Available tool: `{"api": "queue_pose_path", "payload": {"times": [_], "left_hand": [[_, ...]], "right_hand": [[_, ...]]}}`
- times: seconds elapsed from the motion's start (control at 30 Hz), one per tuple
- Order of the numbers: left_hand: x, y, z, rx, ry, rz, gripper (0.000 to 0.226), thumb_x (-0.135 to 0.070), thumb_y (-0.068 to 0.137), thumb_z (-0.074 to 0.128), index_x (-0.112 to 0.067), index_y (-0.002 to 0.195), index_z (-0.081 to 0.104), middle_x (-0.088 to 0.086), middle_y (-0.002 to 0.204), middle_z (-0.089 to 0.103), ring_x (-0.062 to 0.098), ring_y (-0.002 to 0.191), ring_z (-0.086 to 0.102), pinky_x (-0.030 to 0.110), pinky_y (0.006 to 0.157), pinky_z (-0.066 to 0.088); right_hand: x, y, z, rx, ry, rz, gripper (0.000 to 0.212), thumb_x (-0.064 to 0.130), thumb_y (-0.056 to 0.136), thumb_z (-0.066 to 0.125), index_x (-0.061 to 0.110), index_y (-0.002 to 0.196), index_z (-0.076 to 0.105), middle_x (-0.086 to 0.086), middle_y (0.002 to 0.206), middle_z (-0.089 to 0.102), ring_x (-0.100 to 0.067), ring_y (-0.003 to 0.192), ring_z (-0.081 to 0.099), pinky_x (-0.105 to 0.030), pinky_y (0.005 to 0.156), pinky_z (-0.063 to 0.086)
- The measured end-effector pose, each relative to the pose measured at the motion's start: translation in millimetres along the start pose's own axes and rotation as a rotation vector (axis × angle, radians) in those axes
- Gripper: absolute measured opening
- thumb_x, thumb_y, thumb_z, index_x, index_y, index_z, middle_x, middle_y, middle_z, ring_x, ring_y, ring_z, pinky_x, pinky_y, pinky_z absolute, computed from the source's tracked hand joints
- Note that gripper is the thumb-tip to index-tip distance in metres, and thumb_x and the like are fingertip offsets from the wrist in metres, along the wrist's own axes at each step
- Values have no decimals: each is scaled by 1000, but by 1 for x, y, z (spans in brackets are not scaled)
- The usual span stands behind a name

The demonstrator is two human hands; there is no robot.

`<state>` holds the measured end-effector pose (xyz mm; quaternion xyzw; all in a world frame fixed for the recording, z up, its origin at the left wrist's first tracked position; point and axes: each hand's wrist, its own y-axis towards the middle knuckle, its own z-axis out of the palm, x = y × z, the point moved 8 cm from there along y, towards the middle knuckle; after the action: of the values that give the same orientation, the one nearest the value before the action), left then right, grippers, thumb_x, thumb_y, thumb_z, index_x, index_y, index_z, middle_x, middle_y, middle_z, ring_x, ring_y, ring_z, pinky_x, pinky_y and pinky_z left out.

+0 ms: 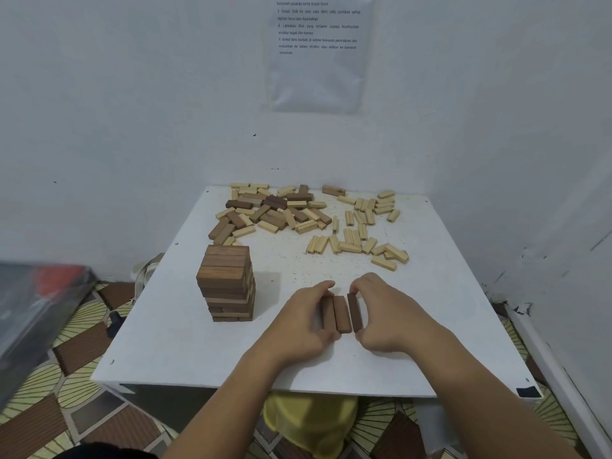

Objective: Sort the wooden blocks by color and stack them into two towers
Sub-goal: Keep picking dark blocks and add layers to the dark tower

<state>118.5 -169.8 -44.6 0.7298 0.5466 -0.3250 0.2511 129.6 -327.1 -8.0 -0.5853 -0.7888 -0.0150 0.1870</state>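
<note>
Three dark brown blocks (341, 313) lie side by side on the white table (185, 352), near its front middle. My left hand (303, 321) grips the left side of the row, fingers at both ends. My right hand (384, 313) pinches the rightmost block, which stands slightly apart on its edge. A tower of dark blocks (227, 282) stands to the left. At the back lies a mixed heap of dark and light blocks (271, 212). Several loose light blocks (361, 226) are scattered at the back right.
White walls close in behind and to the right of the table, with a printed sheet (318, 51) on the back wall. A patterned floor (76, 346) shows to the left and below. A dark blurred object (33, 306) lies at the left edge.
</note>
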Motion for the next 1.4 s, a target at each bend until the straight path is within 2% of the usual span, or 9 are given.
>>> {"api": "queue_pose_path", "payload": {"times": [0.17,0.27,0.5,0.67,0.83,0.93,1.1,1.3,1.4], "left_hand": [[-3,0,-2,4,-8,17,90,-33,82,81,-33,158,32,-15,141,47,6,133,42,28,114,36],[-4,0,-3,8,-4,25,91,-33,83,80,-35,159,29,-13,143,46,7,135,40,29,115,34],[-5,0,-4,10,-10,28,92,-28,83,82,-30,159,30,-11,142,47,9,136,40,27,116,32],[-6,0,-4,20,-19,36,91,-27,83,81,-28,159,31,-10,141,48,8,135,42,27,115,33],[-4,0,-3,26,-4,35,91,-32,83,81,-32,159,30,-9,142,48,10,136,41,30,116,34],[-2,0,-3,20,2,34,91,-33,83,81,-33,159,30,-9,143,47,9,136,40,30,117,33],[0,-1,-3,5,7,40,90,-37,82,80,-36,157,31,-11,142,48,8,136,41,32,117,35],[-2,-4,-4,-13,9,37,88,-37,82,80,-37,156,33,-14,140,49,3,133,42,29,115,36],[-6,-8,-4,-30,5,24,86,-39,81,80,-35,155,35,-15,139,50,3,131,45,27,111,39]], "right_hand": [[5,2,0,32,132,20,63,8,67,64,31,122,44,8,115,53,-16,98,57,-41,81,57],[1,3,-1,14,216,45,74,7,64,64,35,129,43,10,110,54,-13,94,59,-38,78,59],[-10,4,5,55,171,121,67,7,72,65,27,132,45,8,96,52,-13,85,58,-28,64,50],[-12,6,9,87,233,100,69,9,73,74,31,133,50,4,99,58,-15,86,62,-34,71,57],[-24,-1,13,23,381,105,85,8,71,82,34,144,48,12,110,55,-8,83,59,-24,67,50],[-28,-4,17,-58,469,119,75,7,75,80,35,140,54,11,100,61,-14,75,63,-31,71,57],[-22,-9,22,-115,496,84,69,8,78,79,36,136,56,8,100,60,-10,72,56,-20,60,47],[-19,-15,21,-195,524,116,55,20,82,78,33,132,58,8,98,60,-7,71,57,-16,61,45],[-16,-20,18,-260,523,165,43,23,85,74,26,127,66,8,97,63,-6,81,60,-12,63,44]]}}
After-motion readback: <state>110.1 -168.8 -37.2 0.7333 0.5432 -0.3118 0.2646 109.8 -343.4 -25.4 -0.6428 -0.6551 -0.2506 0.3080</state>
